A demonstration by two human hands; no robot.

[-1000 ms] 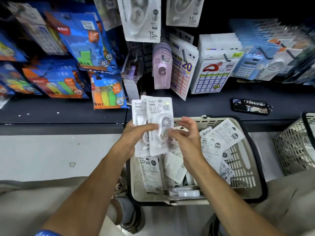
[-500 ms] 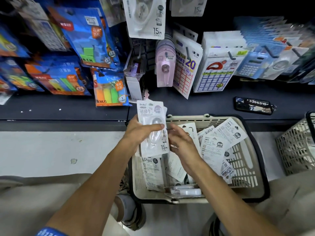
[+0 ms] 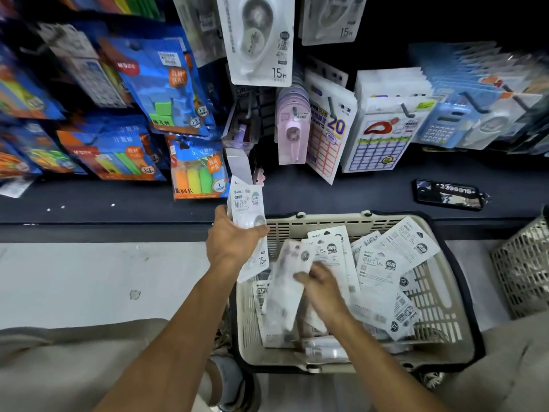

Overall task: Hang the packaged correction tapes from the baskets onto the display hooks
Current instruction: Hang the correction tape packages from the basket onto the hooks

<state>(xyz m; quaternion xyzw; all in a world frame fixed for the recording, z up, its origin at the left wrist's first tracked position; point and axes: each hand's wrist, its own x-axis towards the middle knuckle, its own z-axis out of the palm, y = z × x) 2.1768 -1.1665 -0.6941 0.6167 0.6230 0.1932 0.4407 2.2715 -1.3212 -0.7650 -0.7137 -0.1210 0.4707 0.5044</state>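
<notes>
My left hand (image 3: 233, 242) grips a small stack of white packaged correction tapes (image 3: 248, 212) upright, over the left rim of the beige basket (image 3: 326, 223). My right hand (image 3: 322, 288) is down inside the basket and pinches another white correction tape pack (image 3: 286, 288), blurred by motion and lifted off the pile. Several more packs (image 3: 395, 263) lie loose in the basket. Above, white correction tape packs (image 3: 258, 40) hang from display hooks.
A dark shelf ledge (image 3: 326, 191) runs behind the basket with a phone (image 3: 450, 193) lying on it. Purple tape dispensers (image 3: 292, 129), sticker sheets (image 3: 329, 132), calculators and blue packs hang on hooks. A second basket (image 3: 523, 263) stands at the right. My knees frame the bottom.
My right hand left the stack, dropped into the basket and picked up another pack. My left hand moved slightly up and left with the stack.
</notes>
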